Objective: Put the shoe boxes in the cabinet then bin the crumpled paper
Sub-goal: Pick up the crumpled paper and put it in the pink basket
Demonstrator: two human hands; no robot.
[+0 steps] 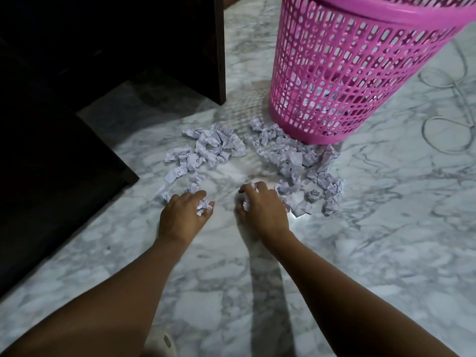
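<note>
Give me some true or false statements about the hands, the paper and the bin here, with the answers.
1. The pink bin stands on the marble floor. True.
2. Both hands are empty. False: the left hand and the right hand each hold crumpled paper.
3. All the paper is already inside the bin. False: many crumpled pieces lie on the floor in front of it.
4. A dark cabinet stands left of the bin. True.
5. The bin has solid walls. False: its walls are an open lattice.
</note>
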